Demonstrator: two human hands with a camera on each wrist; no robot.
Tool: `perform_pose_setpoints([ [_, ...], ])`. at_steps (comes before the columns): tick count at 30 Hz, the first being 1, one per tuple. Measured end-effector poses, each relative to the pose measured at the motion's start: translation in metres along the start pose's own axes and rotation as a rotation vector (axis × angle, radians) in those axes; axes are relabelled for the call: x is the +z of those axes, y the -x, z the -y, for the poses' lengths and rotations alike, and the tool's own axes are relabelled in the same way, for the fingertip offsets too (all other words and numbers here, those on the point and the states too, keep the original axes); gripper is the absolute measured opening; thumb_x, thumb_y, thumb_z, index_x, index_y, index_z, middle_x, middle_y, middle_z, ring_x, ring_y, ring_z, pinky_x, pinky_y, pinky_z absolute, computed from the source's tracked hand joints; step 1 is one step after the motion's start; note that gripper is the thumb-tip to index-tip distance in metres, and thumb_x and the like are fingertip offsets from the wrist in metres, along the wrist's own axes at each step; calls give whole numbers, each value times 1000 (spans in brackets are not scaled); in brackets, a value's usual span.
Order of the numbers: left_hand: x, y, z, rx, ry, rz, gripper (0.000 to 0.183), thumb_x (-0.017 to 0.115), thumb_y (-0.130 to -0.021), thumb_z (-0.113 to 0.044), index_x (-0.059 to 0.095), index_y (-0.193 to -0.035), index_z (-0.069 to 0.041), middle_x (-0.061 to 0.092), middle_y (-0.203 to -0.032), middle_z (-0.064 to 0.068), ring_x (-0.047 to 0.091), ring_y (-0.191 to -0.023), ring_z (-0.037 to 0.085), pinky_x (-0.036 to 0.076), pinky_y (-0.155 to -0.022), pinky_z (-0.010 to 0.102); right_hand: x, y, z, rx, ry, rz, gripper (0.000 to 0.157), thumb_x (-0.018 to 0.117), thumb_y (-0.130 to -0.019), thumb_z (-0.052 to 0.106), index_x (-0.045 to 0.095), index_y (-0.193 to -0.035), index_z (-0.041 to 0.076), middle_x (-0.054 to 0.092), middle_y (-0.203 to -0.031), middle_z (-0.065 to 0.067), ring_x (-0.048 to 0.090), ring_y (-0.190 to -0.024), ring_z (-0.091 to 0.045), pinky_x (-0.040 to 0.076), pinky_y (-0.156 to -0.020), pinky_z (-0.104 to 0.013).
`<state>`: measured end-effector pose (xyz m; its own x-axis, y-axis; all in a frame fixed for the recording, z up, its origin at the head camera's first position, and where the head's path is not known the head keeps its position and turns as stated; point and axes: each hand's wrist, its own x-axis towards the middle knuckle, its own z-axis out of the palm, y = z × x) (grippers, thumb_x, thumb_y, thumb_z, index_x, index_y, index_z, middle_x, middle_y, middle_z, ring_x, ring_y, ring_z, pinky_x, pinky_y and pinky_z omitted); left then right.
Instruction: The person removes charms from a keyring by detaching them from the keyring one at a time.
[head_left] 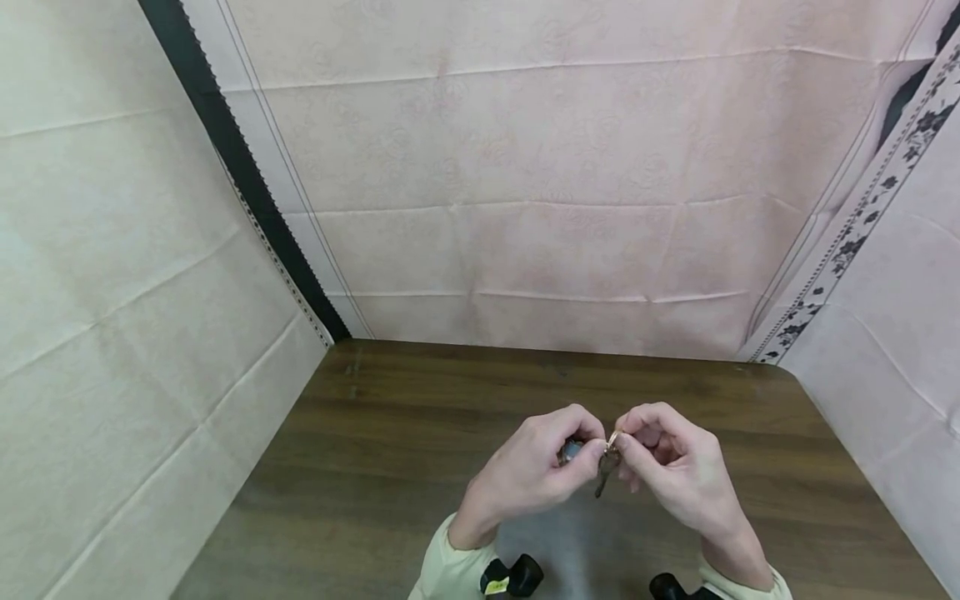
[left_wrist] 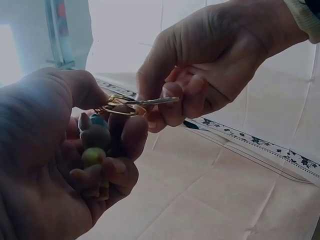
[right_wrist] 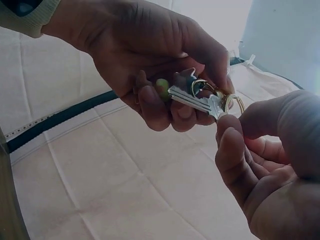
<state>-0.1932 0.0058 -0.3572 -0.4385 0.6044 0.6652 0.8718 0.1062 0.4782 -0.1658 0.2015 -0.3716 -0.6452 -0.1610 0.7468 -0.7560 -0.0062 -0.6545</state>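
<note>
In the head view, both hands meet close together above the wooden table. My left hand [head_left: 536,462] holds a keychain; its small figurine charm [left_wrist: 95,137], grey, green and teal, lies against the curled fingers in the left wrist view. Left thumb and forefinger pinch the gold links at the charm's top. My right hand [head_left: 678,467] pinches a gold split ring [right_wrist: 239,104] between thumb and forefinger. A silver key [right_wrist: 192,101] hangs at that ring, pointing toward the left hand's fingers in the right wrist view. Fingertips partly hide where ring and links meet.
The brown wooden table [head_left: 420,417] spreads below the hands. Pale creased cloth [head_left: 570,167] hangs behind it, with more cloth panels at left [head_left: 112,333] and right [head_left: 892,333]. Black wrist-camera mounts [head_left: 525,575] sit at the cuffs.
</note>
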Motion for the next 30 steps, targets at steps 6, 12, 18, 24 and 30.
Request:
perform_pose_setpoints([
  [6, 0, 0, 3, -29, 16, 16, 5, 53, -97, -8, 55, -95, -13, 57, -82, -5, 43, -69, -7, 40, -60, 5, 0, 0, -1, -16, -13, 22, 31, 54, -77, -32, 57, -99, -10, 62, -68, -7, 58, -50, -10, 45, -40, -23],
  [12, -2, 0, 3, -65, 18, 39, 5, 54, -96, -9, 56, -94, -12, 58, -80, -4, 42, -64, -8, 40, -59, 5, -3, -1, -4, -23, -79, 81, 32, 52, -77, -34, 55, -100, -12, 61, -67, -9, 60, -50, -11, 48, -41, -24],
  [18, -3, 0, -1, -122, -44, 9, 4, 56, -94, -12, 58, -91, -12, 58, -77, -4, 43, -62, -6, 37, -57, 5, -6, 0, -4, -12, -42, 104, 32, 52, -77, -33, 55, -100, -10, 61, -68, -9, 60, -52, -11, 49, -43, -24],
  [24, -3, 0, -1, -106, -118, -13, 4, 57, -94, -10, 58, -91, -12, 60, -77, -4, 44, -62, -4, 36, -57, 4, -1, 4, -3, -17, 102, 140, 36, 58, -76, -30, 57, -99, -3, 60, -67, -4, 60, -53, -7, 48, -44, -18],
  [30, -6, 0, 3, -164, 46, -24, 4, 57, -97, -11, 59, -94, -12, 63, -79, -2, 47, -62, -4, 42, -57, 7, 5, 1, -6, -54, 204, 80, 39, 63, -73, -29, 61, -98, 0, 62, -85, -3, 56, -67, -5, 44, -52, -19],
])
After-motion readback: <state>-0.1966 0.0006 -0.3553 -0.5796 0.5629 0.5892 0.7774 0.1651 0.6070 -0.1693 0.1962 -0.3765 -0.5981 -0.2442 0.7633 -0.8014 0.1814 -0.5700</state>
